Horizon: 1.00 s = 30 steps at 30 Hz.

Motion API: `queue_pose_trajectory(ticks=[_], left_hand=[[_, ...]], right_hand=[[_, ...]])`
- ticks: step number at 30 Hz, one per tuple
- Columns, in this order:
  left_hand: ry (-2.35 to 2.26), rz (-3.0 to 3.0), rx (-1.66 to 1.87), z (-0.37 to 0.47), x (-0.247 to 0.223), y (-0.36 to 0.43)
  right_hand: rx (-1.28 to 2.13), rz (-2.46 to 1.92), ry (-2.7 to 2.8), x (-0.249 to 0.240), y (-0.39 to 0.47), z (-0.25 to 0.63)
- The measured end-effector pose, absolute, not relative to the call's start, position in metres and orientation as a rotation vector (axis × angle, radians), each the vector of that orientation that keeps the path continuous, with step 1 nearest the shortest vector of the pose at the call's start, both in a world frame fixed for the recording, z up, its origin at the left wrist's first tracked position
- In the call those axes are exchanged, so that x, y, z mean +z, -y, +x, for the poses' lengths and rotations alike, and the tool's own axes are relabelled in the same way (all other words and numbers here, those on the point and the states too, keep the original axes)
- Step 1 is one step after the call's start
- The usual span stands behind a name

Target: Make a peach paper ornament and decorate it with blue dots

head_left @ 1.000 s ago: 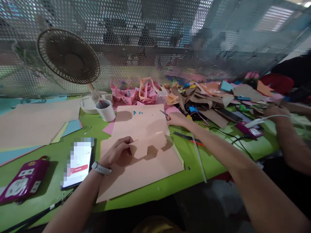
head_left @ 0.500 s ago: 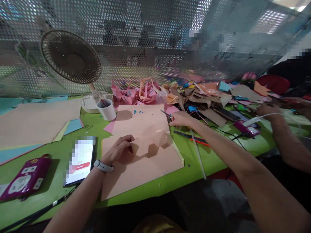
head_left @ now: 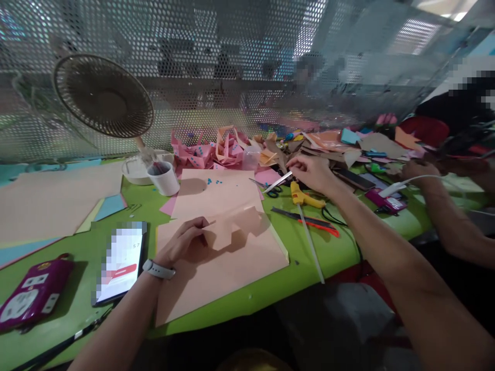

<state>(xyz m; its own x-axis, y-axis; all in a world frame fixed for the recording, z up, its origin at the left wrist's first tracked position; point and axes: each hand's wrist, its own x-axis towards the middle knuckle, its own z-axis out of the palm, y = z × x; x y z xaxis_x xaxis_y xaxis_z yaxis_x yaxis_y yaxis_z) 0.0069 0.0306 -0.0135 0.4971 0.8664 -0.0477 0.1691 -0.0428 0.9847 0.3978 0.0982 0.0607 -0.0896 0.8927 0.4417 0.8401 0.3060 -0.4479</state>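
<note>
Low over the peach sheets, my left hand (head_left: 184, 239) is closed on the left edge of a cut piece of peach paper (head_left: 226, 226), which stands tilted and casts a shadow. My right hand (head_left: 309, 170) pinches a slim silver tool (head_left: 279, 181), its narrow end pointing left; its exact kind is unclear. Beneath that tool lie dark-handled scissors (head_left: 274, 192). A yellow glue gun (head_left: 301, 196) with a long pale glue stick (head_left: 311, 247) rests just below my right hand. Larger peach sheets (head_left: 216, 281) lie under my left hand, with small blue dots (head_left: 210, 181) on the farther one.
A white cup (head_left: 164, 179) and a fan (head_left: 104, 98) stand back left. A phone (head_left: 120, 263) and purple case (head_left: 36, 293) lie left. A dark blade-like tool with an orange-red part (head_left: 317, 225) lies right. Paper scraps (head_left: 232, 147) line the back. Another person's hand (head_left: 417, 172) is at right.
My right hand has moved from the scissors to the right and lifted the slim silver tool, uncovering the scissors and glue gun. My left hand keeps its hold on the paper piece.
</note>
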Motion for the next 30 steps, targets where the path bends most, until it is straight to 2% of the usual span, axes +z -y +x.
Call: queue_pose_trajectory(ticks=[4, 9, 17, 21, 27, 30], left_hand=[[-0.937, 1.571, 0.725, 0.006, -0.015, -0.031], [-0.951, 1.554, 0.726, 0.006, -0.016, -0.031], [-0.930, 1.521, 0.727, 0.006, -0.017, -0.031], [-0.931, 1.486, 0.732, 0.007, -0.018, -0.031], [-0.962, 1.519, 0.720, 0.006, -0.016, -0.030], [-0.964, 1.536, 0.728, 0.007, -0.015, -0.030]], right_hand=[[0.095, -1.581, 1.977, 0.062, -0.100, 0.385], [0.202, -1.660, 1.898, 0.041, -0.114, 0.360], [0.686, -1.879, 1.862, 0.028, -0.120, 0.357], [0.918, -1.735, 1.724, 0.039, -0.119, 0.358], [0.662, -1.452, 1.664, 0.040, -0.133, 0.309], [0.779, -1.432, 1.696, 0.031, -0.144, 0.275]])
